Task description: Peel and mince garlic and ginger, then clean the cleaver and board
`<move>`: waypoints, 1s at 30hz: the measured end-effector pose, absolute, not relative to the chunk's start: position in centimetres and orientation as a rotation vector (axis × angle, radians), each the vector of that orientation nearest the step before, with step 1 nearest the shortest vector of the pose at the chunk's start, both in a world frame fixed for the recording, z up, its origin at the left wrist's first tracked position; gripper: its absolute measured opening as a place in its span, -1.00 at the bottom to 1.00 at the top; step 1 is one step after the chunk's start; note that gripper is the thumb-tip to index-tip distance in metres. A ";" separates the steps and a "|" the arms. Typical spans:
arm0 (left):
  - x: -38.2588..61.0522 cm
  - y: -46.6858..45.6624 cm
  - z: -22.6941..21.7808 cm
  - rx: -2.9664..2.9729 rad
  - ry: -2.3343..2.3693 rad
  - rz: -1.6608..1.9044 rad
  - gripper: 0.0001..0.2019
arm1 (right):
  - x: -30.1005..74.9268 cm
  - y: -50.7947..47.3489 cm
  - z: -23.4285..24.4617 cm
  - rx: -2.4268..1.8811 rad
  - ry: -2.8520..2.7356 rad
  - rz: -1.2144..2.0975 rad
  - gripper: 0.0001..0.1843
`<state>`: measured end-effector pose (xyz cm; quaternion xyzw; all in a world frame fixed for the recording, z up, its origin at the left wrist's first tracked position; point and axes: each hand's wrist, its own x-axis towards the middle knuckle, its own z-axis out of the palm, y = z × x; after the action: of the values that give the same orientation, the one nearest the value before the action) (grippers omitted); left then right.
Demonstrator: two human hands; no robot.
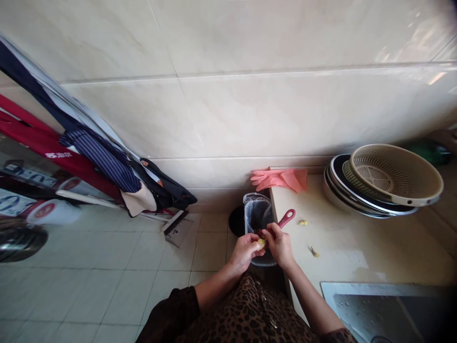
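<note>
My left hand (243, 251) is closed around a small yellow piece that looks like ginger (262, 242). In my right hand (281, 246) is a red-handled peeler (287, 217), its looped handle end sticking out past the fingers toward the counter. The peeler's head meets the ginger or lies very close to it; fingers partly hide the spot. Both hands are above a grey bin (257, 207) lined with a clear plastic bag. On the counter (342, 247) to the right lie a small yellow piece (303, 222) and a thin brownish-yellow scrap (314, 252).
Pink rubber gloves (280, 179) lie at the counter's back corner. Stacked bowls with a beige colander (396, 174) on top stand farther right. A metal sink (371, 309) is at the lower right. Aprons (103, 157) hang at the left above a dustpan (180, 228).
</note>
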<state>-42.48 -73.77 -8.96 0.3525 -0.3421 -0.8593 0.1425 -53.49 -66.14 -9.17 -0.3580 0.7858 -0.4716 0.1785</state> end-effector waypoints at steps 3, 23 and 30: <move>-42.3 -73.9 -8.9 1.005 -0.883 -2.526 -0.68 | -54.2 -65.9 -9.9 -0.953 2.283 -1.318 -0.66; -42.0 -73.8 -10.2 1.070 -0.731 -2.581 -0.71 | -53.7 -66.1 -10.0 -0.924 2.281 -1.402 -0.68; -41.9 -74.0 -10.3 1.069 -0.650 -2.578 -0.73 | -54.0 -66.0 -9.7 -0.962 2.288 -1.407 -0.69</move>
<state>-41.93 -74.01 -10.26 0.3696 -0.2246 -0.8911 0.1374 -54.04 -66.04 -9.67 -0.3338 0.7935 -0.4881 0.1438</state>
